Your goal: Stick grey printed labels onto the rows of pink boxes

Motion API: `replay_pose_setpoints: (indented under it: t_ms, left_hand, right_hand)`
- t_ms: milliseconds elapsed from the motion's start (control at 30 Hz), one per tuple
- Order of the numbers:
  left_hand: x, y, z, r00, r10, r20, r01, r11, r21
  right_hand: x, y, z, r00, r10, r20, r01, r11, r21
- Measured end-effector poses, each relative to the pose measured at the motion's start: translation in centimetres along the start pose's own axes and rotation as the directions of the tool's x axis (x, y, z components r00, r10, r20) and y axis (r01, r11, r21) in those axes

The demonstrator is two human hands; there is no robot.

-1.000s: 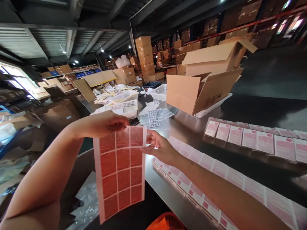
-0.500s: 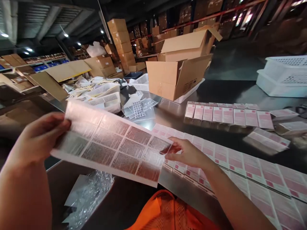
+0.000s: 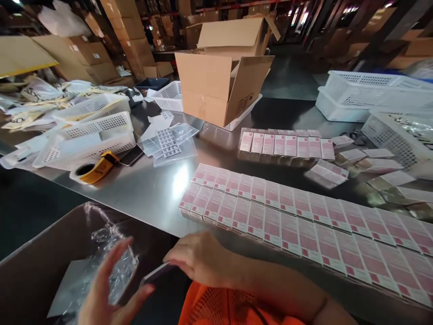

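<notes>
Low in front of the orange mesh vest (image 3: 216, 304), my right hand (image 3: 203, 259) is closed on one end of a thin flat piece (image 3: 157, 272). The piece is seen almost edge-on, so I cannot tell whether it is the label sheet. At its other end is my left hand (image 3: 108, 293), blurred, with thumb and fingers spread and nothing between them. Beyond the hands, two long rows of small pink-and-white boxes (image 3: 257, 219) lie side by side on the metal table (image 3: 149, 194).
Below left stands an open bin (image 3: 43, 239) with crumpled clear plastic (image 3: 115, 253). A tape roll (image 3: 93, 170), plastic baskets (image 3: 91, 140) and printed sheets (image 3: 168, 142) lie on the table's left. Behind are an open carton (image 3: 206, 88), another pink box row (image 3: 284, 144) and stacked white baskets (image 3: 365, 97).
The silvery label sheet was stretched between both hands; it no longer shows spread out. Both hands have come down, the right one leftward towards my body. The view has turned right and down.
</notes>
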State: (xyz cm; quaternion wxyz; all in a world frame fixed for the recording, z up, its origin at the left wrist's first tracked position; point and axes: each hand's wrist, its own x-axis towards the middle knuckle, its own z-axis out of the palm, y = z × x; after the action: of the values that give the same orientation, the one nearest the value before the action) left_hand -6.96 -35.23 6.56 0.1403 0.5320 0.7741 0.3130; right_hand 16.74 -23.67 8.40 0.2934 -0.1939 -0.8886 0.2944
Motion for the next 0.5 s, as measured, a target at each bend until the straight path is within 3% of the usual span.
replay_pose_setpoints:
  t_ms: [67, 133, 200, 267, 367, 433, 500]
  left_hand:
    - [1.3, 2.6, 0.2, 0.968, 0.106, 0.228, -0.076, 0.988, -0.136]
    - [2.9, 4.1, 0.7, 0.941, 0.141, 0.308, -0.06, 0.965, -0.257]
    - [4.2, 4.3, 1.6, 0.951, 0.094, 0.296, 0.008, 0.945, -0.326]
    - [5.2, 3.9, 2.5, 0.958, 0.012, 0.286, 0.104, 0.915, -0.389]
    - [6.4, 3.5, 3.8, 0.93, -0.047, 0.365, 0.216, 0.872, -0.439]
    - [7.1, 4.2, 4.1, 0.961, -0.038, 0.272, 0.129, 0.938, -0.323]
    - [7.9, 5.5, 4.0, 0.991, 0.128, 0.05, -0.125, 0.99, -0.063]
  right_hand:
    - [0.3, -0.2, 0.2, 1.0, 0.002, -0.008, -0.002, 1.0, -0.009]
    - [-0.1, 0.2, -0.5, 0.985, 0.122, -0.119, -0.116, 0.991, 0.061]
    - [-1.1, 1.3, -1.6, 0.91, 0.34, -0.238, -0.293, 0.933, 0.211]
    - [-2.3, 2.5, -2.1, 0.8, 0.545, -0.252, -0.41, 0.803, 0.433]
    - [-3.6, 4.2, -1.3, 0.699, 0.679, -0.226, -0.391, 0.627, 0.674]
    - [-3.7, 4.7, -0.2, 0.668, 0.699, -0.253, -0.363, 0.604, 0.71]
    - [-3.3, 4.7, 0.7, 0.656, 0.701, -0.279, -0.361, 0.616, 0.7]
